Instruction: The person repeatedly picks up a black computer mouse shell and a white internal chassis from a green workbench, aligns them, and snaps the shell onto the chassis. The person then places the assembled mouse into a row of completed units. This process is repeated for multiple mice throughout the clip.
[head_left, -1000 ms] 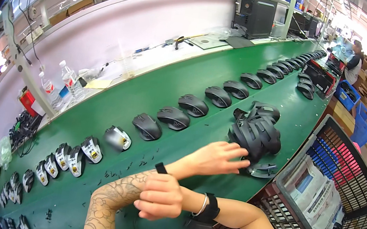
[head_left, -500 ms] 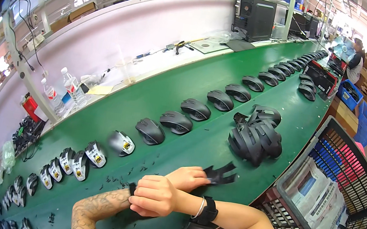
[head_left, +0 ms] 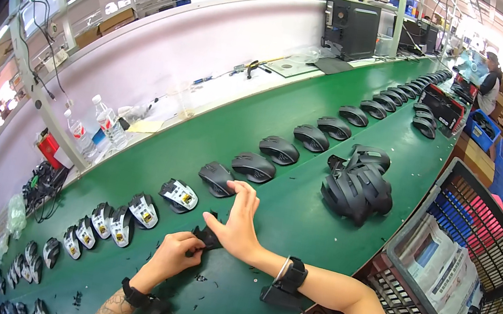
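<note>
My left hand [head_left: 176, 255] is low over the green bench, its fingers pinched on a dark mouse cover piece [head_left: 207, 237] that is partly hidden. Beside it my right hand [head_left: 241, 225] has its fingers stretched and apart, the thumb close to that piece; whether it touches cannot be made out. Just beyond the hands sits an uncovered mouse [head_left: 180, 195] with a pale inner frame. A black covered mouse [head_left: 216, 179] lies behind my right fingertips. To the right is a heap of curved black mouse covers [head_left: 357, 191].
A row of black mice [head_left: 279, 150] runs far up the green bench [head_left: 314, 260]; more uncovered mice [head_left: 120, 225] line the left. Small dark scraps lie around the hands. A black crate [head_left: 445, 269] with papers stands at the right edge. A person [head_left: 490, 84] is far off.
My left hand has moved left from beside the cover heap, carrying the dark cover piece. My right hand has lifted off my left wrist, moved up and opened its fingers.
</note>
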Demonstrator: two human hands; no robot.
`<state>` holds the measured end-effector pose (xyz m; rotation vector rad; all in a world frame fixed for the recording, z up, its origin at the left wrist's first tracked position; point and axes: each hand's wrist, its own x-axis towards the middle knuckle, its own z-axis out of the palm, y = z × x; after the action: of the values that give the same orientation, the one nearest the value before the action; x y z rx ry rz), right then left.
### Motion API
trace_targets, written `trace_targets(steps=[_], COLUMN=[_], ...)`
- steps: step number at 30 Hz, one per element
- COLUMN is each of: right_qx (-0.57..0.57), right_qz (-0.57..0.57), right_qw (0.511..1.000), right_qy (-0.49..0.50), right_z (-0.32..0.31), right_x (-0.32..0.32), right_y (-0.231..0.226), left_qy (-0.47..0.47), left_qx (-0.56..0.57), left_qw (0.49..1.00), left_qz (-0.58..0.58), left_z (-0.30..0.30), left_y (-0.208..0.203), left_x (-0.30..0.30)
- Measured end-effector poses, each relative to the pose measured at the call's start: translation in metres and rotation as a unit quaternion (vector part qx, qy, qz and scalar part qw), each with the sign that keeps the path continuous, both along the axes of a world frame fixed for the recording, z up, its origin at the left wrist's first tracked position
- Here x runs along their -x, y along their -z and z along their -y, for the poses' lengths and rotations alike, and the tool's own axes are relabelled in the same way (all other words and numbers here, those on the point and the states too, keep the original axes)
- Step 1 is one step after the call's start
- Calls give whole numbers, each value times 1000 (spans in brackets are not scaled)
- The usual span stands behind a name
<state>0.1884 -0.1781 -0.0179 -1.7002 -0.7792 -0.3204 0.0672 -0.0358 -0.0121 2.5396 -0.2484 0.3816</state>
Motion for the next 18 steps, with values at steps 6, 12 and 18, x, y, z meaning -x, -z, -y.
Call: trace_targets(steps=[6, 12, 18], right_qx=[53, -36, -18], right_qz=[-297, -261, -59], right_qw=[810, 814, 960], right_qy=[-503, -518, -272], right_z=[4, -6, 3], right_x=[-35, -21, -18], right_y=[12, 20, -2], left_qy=[-36, -31, -27], left_qx=[119, 336, 437], left_qw=[992, 931, 899], left_qz=[-28, -138, 0], left_z=[-8, -15, -3], left_y=[3, 16, -9], left_x=[1, 6, -1])
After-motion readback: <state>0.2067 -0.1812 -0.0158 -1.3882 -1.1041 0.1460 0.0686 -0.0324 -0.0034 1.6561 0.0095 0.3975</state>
